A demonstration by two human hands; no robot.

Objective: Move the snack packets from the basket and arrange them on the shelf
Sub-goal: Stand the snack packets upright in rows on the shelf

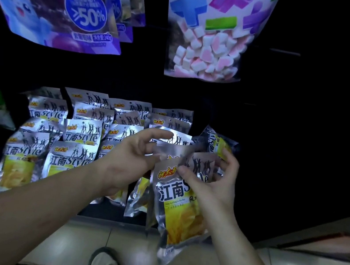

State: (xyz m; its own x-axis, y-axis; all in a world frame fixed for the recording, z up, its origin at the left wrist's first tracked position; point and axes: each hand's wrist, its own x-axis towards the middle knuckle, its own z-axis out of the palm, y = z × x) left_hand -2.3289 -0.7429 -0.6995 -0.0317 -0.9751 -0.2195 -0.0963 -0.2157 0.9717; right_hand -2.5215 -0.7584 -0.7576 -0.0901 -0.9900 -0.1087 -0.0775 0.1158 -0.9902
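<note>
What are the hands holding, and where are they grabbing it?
The right hand grips silver snack packets near their tops. Whether the left hand pinches a top corner cannot be told.

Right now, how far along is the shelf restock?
Done: several rows of silver-and-yellow packets already lie on the shelf. In hand: the right hand grips a bunch of the same packets, and the left hand appears to pinch the top of one, as if peeling it off. Left: placing that bunch. The basket is out of view, so any remainder can't be counted.
</note>
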